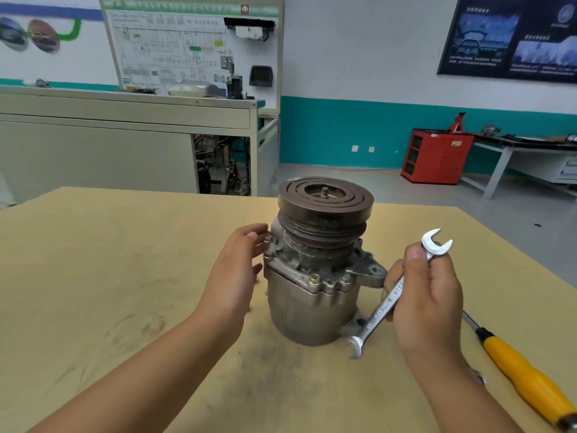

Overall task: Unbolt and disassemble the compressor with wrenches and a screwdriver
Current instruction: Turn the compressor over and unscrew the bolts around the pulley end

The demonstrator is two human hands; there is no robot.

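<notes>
A grey metal compressor (312, 295) stands upright mid-table, its dark grooved pulley (324, 198) on top and several bolts (314, 279) around its flange. My left hand (237, 270) is open beside the compressor's left side, fingertips near the flange bolts. My right hand (424, 295) grips a silver double open-end wrench (390, 304) by its middle, just right of the compressor, one jaw pointing up and the other down near the table.
A yellow-handled screwdriver (524, 373) lies on the wooden table (125, 276) at the right, behind my right wrist. Beyond the table stand a grey cabinet bench (125, 145), a red cabinet (437, 156) and a white workbench (524, 151).
</notes>
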